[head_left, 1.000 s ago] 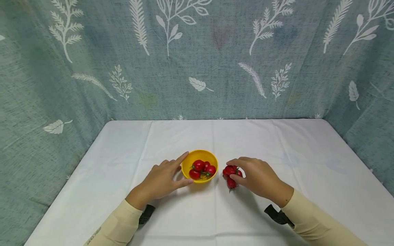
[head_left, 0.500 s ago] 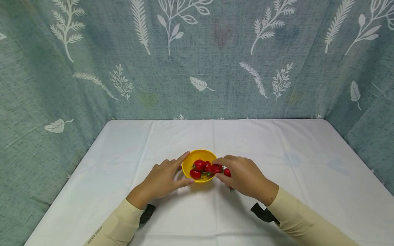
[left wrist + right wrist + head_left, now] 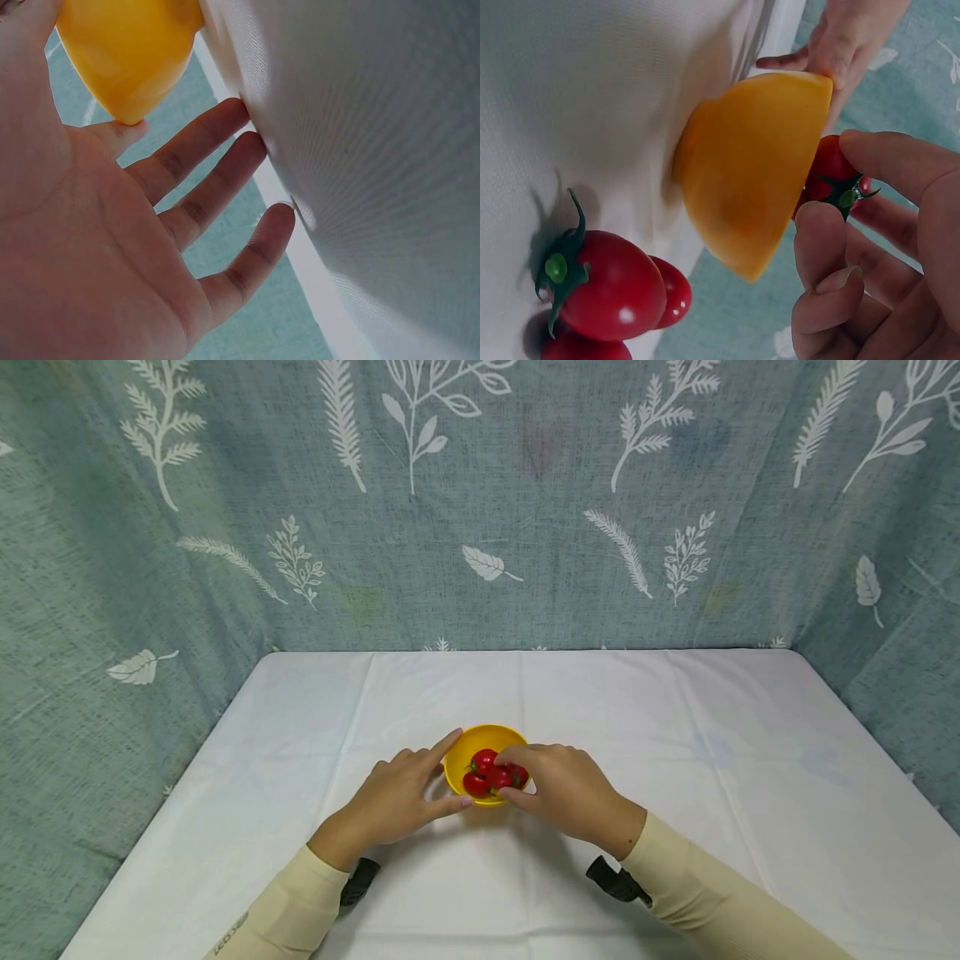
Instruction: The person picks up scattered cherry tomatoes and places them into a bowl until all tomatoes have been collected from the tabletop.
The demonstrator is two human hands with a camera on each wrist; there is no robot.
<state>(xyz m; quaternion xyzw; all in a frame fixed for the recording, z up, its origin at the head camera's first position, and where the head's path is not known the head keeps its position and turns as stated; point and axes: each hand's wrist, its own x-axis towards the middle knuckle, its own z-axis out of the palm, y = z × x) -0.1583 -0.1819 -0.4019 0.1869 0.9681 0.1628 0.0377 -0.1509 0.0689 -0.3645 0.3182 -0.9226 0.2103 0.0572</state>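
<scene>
My left hand (image 3: 393,797) holds the yellow bowl (image 3: 487,735), thumb and index finger at the rim on its left side. In the left wrist view its other fingers stretch out to the white cloth. My right hand (image 3: 562,789) pinches a red cherry tomato (image 3: 827,161) with a green stem between thumb and index finger, at the bowl's open top. More cherry tomatoes (image 3: 476,784) lie inside the bowl. In the right wrist view, other cherry tomatoes (image 3: 615,289) sit on the cloth beside it; the right hand hides them in the head view.
A white cloth (image 3: 637,710) covers the table. Grey-green curtains (image 3: 525,543) with white leaf prints hang at the back and both sides. Each wrist wears a black strap mount (image 3: 618,881).
The right hand has picked up a cherry tomato from the group right of the bowl and carried it left to over the bowl. My left hand stays at the rim.
</scene>
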